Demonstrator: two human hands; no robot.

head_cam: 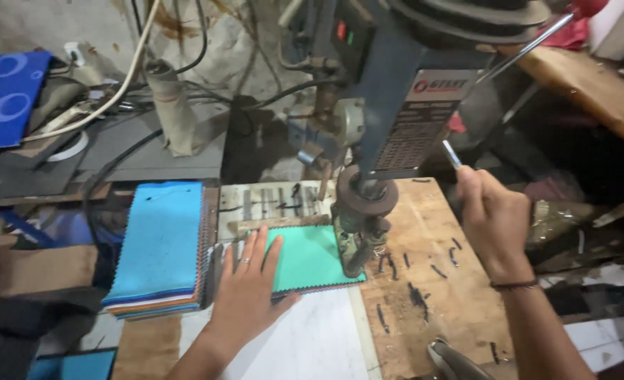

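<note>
right now the left hand (245, 281) lies flat, fingers spread, pressing a stack of green fabric swatches (310, 259) onto the wooden counter (438, 281) under the drill press (379, 119). the right hand (491, 218) has its grip closed round the metal feed lever (452, 153) at the machine's side. the bit (357, 257) stands at the right edge of the green stack, close to the cloth; whether it touches cannot be told.

the main risk, as i judge it, is the swatches snagging on a turning bit and spinning, since only a palm holds them and no clamp shows. the fingertips (275, 246) sit near the bit, so a slip or a sudden tug could pull them in. the ring on that hand could catch too. a second pile of blue swatches (160, 246) lies just beside the left hand, and a nudge could skew it.
</note>
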